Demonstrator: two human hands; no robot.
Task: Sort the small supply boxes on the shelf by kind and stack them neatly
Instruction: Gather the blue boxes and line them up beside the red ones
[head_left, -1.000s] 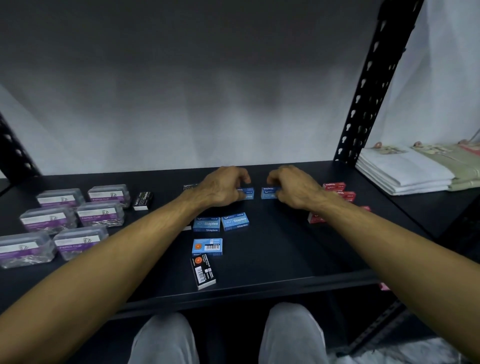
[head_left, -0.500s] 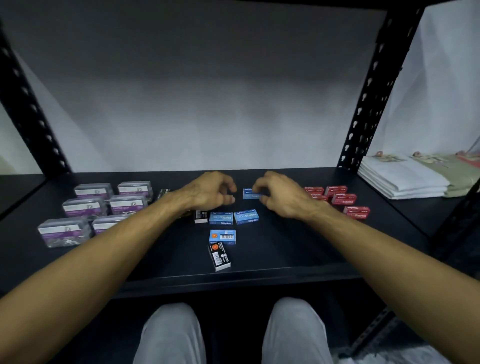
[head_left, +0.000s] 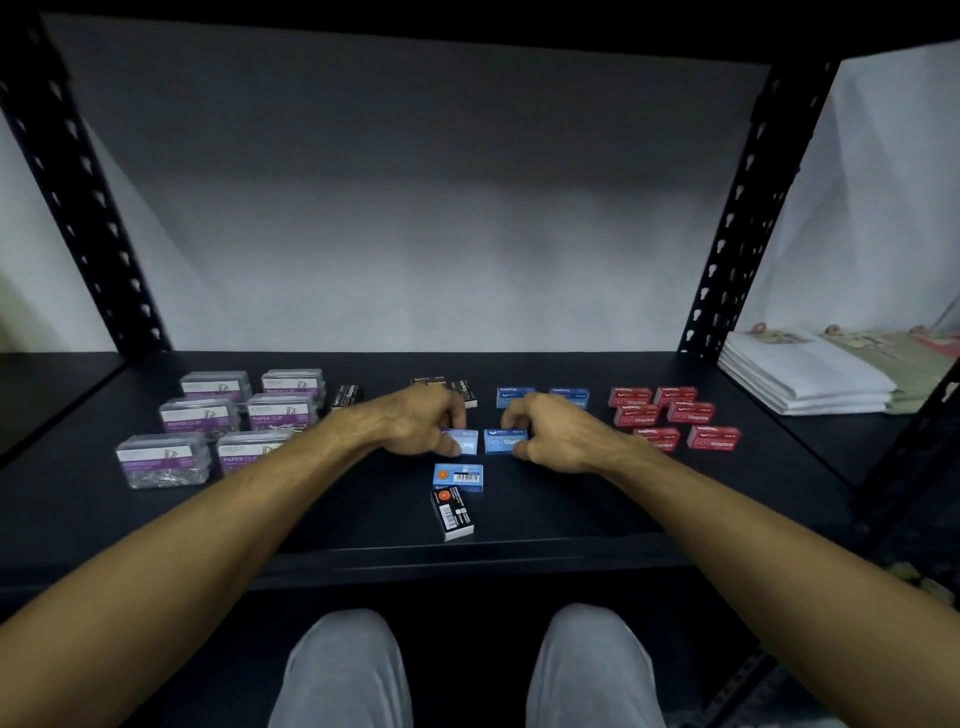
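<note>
1. Left hand curls its grip round one blue staple box mid-shelf.
2. Right hand pinches the neighbouring blue box.
3. Judgement: both are light, stiff card; hold them by their short ends.

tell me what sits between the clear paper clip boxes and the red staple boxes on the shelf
In the head view: black staple boxes, blue staple boxes, and both hands, left and right, each gripping a blue box.
</note>
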